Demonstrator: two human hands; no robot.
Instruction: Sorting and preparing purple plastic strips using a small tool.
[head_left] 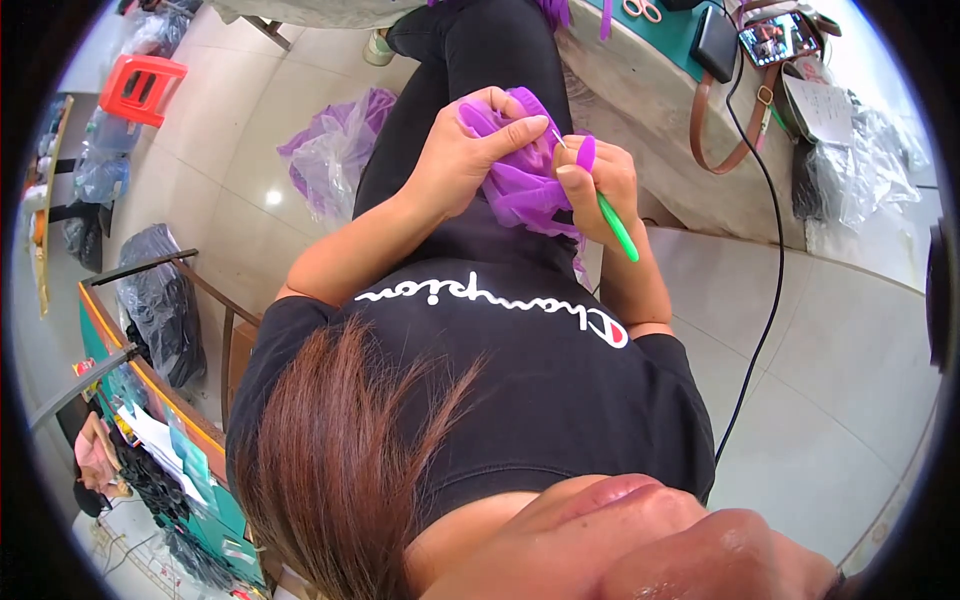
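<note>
- Tiled floor [830,340], cloth-draped table [655,135] at upper right. What's gripped?
- Left hand [450,150]: purple fabric [525,198] is pinched between thumb and fingers, no gap seen. Right hand [605,185]: green-handled tool [620,230] is clasped, fingers curled round it, handle end left sticking out.
- Fabric vs grip?
- Bunched between both hands, held over the lap, off the table and beside its draped side. Lower folds are hung toward the black shirt. Thin metal tip is directed at the fabric, just beside the left thumb.
- On the table?
- Scissors [642,10] and black case [714,44] are laid on the teal part; brown strap [705,130] is hung over the table's edge.
- Unclear bits?
- Left fingertips partly hidden by fabric. Whether the tip is hooked in can't be told. Purple strip [586,152] is seen across the right fingers; looped or just draped, can't be told. Scissor blades are cut off.
</note>
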